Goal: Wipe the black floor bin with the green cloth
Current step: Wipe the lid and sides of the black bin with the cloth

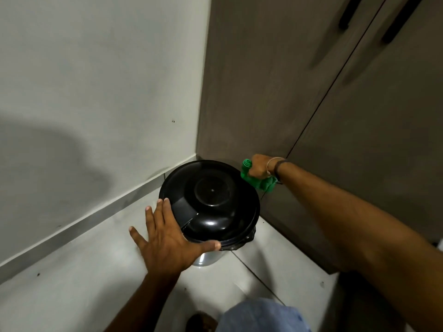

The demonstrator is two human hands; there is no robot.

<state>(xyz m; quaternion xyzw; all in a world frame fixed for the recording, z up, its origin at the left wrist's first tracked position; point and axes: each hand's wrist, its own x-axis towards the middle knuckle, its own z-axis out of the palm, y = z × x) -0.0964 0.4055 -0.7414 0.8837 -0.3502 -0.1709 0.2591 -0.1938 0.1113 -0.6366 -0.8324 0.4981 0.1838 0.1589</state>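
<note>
The black floor bin (211, 202) stands in a room corner, its round domed lid facing me and a shiny metal body showing below. My left hand (165, 238) lies flat with spread fingers against the lid's near-left rim. My right hand (260, 167) is a fist at the bin's far-right edge, closed on a bunched green cloth (257, 180) that touches the lid rim. Most of the bin's side is hidden under the lid.
A white wall (96, 92) runs on the left and brown cabinet doors (335, 140) with dark handles close in on the right. Grey floor tiles (72, 283) spread in front. My knee in blue fabric (261, 317) and a foot sit at the bottom.
</note>
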